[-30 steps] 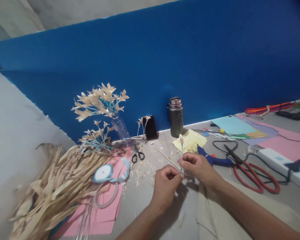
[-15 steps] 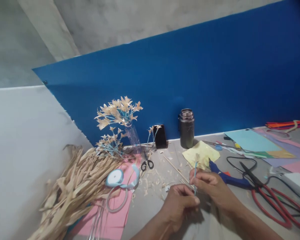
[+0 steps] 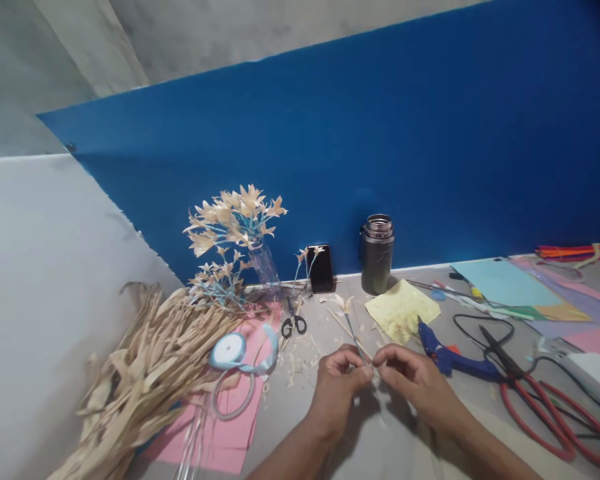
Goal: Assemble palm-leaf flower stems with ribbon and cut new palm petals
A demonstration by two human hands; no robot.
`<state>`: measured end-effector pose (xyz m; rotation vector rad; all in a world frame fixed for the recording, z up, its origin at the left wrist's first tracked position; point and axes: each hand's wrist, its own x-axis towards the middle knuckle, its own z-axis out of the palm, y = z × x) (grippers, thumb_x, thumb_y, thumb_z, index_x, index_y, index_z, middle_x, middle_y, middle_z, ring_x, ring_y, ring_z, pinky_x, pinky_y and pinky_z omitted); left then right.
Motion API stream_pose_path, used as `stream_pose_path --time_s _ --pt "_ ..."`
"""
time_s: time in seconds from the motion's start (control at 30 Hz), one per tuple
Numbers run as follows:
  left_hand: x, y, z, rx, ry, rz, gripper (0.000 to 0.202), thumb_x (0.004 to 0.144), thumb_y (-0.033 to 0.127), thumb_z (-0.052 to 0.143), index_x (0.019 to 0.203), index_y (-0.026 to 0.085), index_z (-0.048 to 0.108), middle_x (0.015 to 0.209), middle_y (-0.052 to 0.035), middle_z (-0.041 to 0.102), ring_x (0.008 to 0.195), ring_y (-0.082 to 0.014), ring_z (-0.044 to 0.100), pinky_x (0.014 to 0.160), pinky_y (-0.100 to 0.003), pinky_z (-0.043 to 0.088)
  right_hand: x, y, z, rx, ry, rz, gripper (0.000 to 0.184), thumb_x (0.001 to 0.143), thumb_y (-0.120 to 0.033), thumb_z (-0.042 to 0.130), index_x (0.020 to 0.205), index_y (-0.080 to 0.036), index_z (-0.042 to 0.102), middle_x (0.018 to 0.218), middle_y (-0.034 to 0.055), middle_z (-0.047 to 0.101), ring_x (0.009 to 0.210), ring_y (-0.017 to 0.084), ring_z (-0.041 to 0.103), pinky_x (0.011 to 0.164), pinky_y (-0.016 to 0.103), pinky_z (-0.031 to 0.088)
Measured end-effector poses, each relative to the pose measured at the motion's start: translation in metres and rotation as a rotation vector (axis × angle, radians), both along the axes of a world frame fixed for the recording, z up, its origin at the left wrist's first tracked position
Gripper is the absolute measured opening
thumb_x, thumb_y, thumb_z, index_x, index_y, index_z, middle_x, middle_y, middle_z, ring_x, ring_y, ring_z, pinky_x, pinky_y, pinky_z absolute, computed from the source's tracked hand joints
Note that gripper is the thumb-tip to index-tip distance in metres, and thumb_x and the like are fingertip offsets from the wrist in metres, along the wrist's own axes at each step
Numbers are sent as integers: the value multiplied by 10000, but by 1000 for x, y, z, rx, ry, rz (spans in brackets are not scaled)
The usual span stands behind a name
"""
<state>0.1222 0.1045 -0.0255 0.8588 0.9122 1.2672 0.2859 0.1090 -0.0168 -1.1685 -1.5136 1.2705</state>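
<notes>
A small craft flower [image 3: 344,305] with pale, husk-like petals leans up and to the left from a thin stem between my hands. My left hand [image 3: 341,387] pinches the stem below the bloom with thumb and forefinger. Fingertips of my right hand [image 3: 414,381] are pressed together at the same stem, nearly touching the left thumb. Any thin strip between those fingertips is too small to make out. Just beyond the hands lie a thin stick [image 3: 343,323] and yellow paper [image 3: 404,308] with pale scraps on it.
To the left are dried husks [image 3: 145,373], a light-blue ribbon roll [image 3: 229,349], a tape ring [image 3: 234,397], small scissors [image 3: 293,325] and a bottle of flowers [image 3: 264,270]. A phone [image 3: 321,270] and flask [image 3: 378,257] stand behind. Rightward lie a blue glue gun [image 3: 455,360] and red-handled scissors [image 3: 540,407].
Both hands have shifted left and come together at one height. The flower has moved left and now tilts left, where it stood upright before. The view has shifted slightly.
</notes>
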Motion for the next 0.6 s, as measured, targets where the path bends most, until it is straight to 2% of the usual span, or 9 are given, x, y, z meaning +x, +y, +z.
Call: stream_pose_path --time_s 0.1,0.23,0.27,0.33,0.4,0.5,0.6 --pt "-3 -1 8 51 76 40 269 543 292 882 536 152 653 770 -20 570 719 -136 513 656 -262 383 -6 -5 2 -36 3 70 199 761 -358 644 781 -172 712 701 19 658 660 178 564 618 273 432" --pt "-3 -4 10 22 96 -25 223 551 276 865 550 143 686 728 -27 573 683 -136 515 624 -266 397 -11 -8 1 8 -44 67 230 764 -379 651 667 -175 699 631 14 643 619 173 557 600 271 428" --pt "-3 -4 9 15 98 -39 190 544 250 862 620 144 724 753 -35 600 674 -133 521 615 -264 403 -10 -7 0 22 -60 31 256 772 -394 649 641 -177 687 603 10 628 600 169 549 586 270 424" --pt "-3 -5 8 2 114 -49 311 535 192 852 833 158 769 822 -50 661 655 -124 539 610 -260 421 -7 -4 -2 26 -63 -76 278 778 -419 644 637 -182 678 563 2 604 566 163 534 558 269 417" --pt "-5 -6 9 -37 149 -34 369 563 195 838 920 162 748 800 -51 688 591 -108 542 580 -247 421 -1 1 -2 8 -33 -203 274 760 -443 661 673 -184 686 548 0 598 538 160 525 529 270 416" --pt "-9 -7 15 -110 209 -17 238 671 328 793 768 146 674 658 -37 665 468 -83 503 488 -218 357 8 6 1 -5 1 -373 285 720 -467 703 711 -182 699 555 9 609 532 165 532 513 277 426" --pt "-15 -9 22 -78 183 -29 340 759 467 725 715 174 559 578 -8 628 409 -71 454 435 -199 293 13 7 4 42 -14 -413 289 731 -472 714 719 -184 705 578 21 622 548 166 533 526 285 434"
